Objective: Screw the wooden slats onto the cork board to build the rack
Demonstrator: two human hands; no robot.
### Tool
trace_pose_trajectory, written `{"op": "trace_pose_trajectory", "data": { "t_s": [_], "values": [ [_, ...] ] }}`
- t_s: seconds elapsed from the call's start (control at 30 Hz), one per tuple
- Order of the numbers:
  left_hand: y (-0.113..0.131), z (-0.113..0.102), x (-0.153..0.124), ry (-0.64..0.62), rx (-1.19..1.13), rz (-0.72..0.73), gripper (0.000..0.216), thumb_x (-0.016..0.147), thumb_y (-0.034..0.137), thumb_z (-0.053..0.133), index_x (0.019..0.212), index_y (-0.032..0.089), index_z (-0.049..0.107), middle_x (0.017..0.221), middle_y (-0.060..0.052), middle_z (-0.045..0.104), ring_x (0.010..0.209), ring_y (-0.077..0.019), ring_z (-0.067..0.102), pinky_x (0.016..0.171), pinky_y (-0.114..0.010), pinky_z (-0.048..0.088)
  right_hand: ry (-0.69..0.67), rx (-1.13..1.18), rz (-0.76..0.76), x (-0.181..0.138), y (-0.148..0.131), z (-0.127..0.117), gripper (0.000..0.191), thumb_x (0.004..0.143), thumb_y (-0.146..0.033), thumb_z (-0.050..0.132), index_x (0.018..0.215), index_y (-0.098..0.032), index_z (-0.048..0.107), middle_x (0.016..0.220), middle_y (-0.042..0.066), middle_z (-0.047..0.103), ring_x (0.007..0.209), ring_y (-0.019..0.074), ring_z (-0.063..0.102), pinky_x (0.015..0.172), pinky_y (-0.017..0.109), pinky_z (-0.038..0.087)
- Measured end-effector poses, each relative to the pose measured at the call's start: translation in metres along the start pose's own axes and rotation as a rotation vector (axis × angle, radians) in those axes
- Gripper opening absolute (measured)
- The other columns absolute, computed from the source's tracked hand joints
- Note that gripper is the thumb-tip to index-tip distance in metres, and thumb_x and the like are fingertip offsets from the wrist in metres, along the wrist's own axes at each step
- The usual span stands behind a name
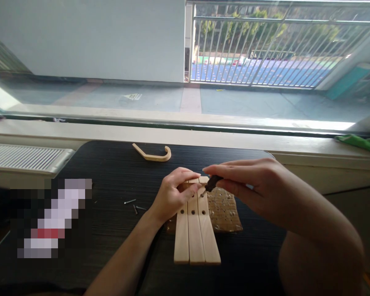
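Note:
Three pale wooden slats [196, 242] lie side by side, with dark screw holes across them. My left hand [176, 191] is wrapped round their far part, thumb on top and fingers at the far edge. In my right hand [249, 176] is a screwdriver [213, 182] with a dark handle, gripped between thumb and fingers. Its tip points down at a hole in the right slat. Beneath the slats lies a worn piece of brown cardboard [226, 209]. What supports the slats underneath is hidden.
Several loose screws [135, 209] lie on the black table [111, 246] left of my left hand. A hook-shaped wooden piece [154, 157] rests near the far edge. A blurred-out item [58, 213] is at left. Beyond stand a window sill [142, 133] and a white radiator [27, 158].

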State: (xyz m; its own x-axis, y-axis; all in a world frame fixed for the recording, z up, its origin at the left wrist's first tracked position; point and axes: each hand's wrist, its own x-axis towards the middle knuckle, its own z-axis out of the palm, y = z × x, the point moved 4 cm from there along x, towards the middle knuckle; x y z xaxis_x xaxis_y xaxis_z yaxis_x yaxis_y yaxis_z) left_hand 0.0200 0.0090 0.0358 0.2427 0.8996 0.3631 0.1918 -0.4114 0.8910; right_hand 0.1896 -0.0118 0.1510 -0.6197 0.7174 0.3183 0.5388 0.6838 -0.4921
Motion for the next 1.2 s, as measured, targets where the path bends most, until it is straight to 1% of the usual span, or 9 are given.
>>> {"op": "trace_pose_trajectory", "data": {
  "t_s": [0.17,0.4,0.57,0.7,0.93,1.2],
  "values": [
    [-0.0008,-0.0009,-0.0011,-0.006,0.012,0.014,0.015,0.083,0.02,0.069,0.097,0.019,0.073,0.094,-0.004,0.069,0.084,-0.0141,0.064,0.076,-0.025,0.053,-0.003,0.021,-0.015,0.0007,-0.0013,0.0024,0.018,0.095,-0.019,0.058,0.104,-0.021,0.073,0.097,0.002,0.077,0.078,0.0118,0.07,0.068,0.019,0.048],
    [0.0001,-0.001,-0.0006,-0.003,0.018,0.019,0.014,0.083,0.021,0.07,0.097,0.019,0.073,0.093,-0.005,0.069,0.083,-0.0144,0.064,0.076,-0.027,0.053,0.004,-0.032,-0.002,0.0027,-0.0012,0.0042,0.015,0.096,-0.023,0.058,0.094,-0.019,0.072,0.091,0.003,0.076,0.074,0.0118,0.067,0.065,0.021,0.046],
    [-0.0009,-0.0004,-0.0005,-0.003,0.02,0.02,0.014,0.083,0.02,0.071,0.096,0.019,0.074,0.096,-0.005,0.07,0.087,-0.0155,0.065,0.078,-0.027,0.054,0.029,-0.077,0.016,0.0036,0.0019,0.0029,0.01,0.092,-0.02,0.062,0.092,-0.019,0.072,0.083,0.002,0.075,0.065,0.0103,0.063,0.06,0.021,0.042],
    [-0.0009,-0.0009,-0.0007,-0.006,0.02,0.016,0.015,0.083,0.02,0.071,0.097,0.019,0.074,0.096,-0.006,0.07,0.088,-0.0161,0.065,0.078,-0.028,0.054,0.034,-0.102,0.025,0.0037,0.0025,0.0022,0.009,0.091,-0.021,0.063,0.09,-0.018,0.072,0.077,0.0,0.072,0.059,0.0091,0.058,0.057,0.022,0.038],
    [0.0004,-0.0015,-0.0002,-0.008,0.033,0.02,0.015,0.083,0.023,0.07,0.097,0.019,0.074,0.094,-0.006,0.07,0.087,-0.0162,0.065,0.078,-0.028,0.054,0.012,-0.104,0.039,0.0061,-0.0003,0.0043,0.012,0.093,-0.023,0.062,0.089,-0.018,0.072,0.069,-0.001,0.065,0.059,0.0093,0.051,0.057,0.024,0.034],
    [-0.0008,-0.0015,0.0001,-0.012,0.014,0.016,0.015,0.083,0.023,0.071,0.097,0.02,0.074,0.094,-0.007,0.07,0.086,-0.0161,0.065,0.076,-0.028,0.055,0.013,-0.109,0.044,0.008,-0.0011,0.005,0.012,0.092,-0.022,0.063,0.086,-0.017,0.071,0.067,-0.002,0.062,0.058,0.0096,0.05,0.057,0.024,0.032]
  ]
}}
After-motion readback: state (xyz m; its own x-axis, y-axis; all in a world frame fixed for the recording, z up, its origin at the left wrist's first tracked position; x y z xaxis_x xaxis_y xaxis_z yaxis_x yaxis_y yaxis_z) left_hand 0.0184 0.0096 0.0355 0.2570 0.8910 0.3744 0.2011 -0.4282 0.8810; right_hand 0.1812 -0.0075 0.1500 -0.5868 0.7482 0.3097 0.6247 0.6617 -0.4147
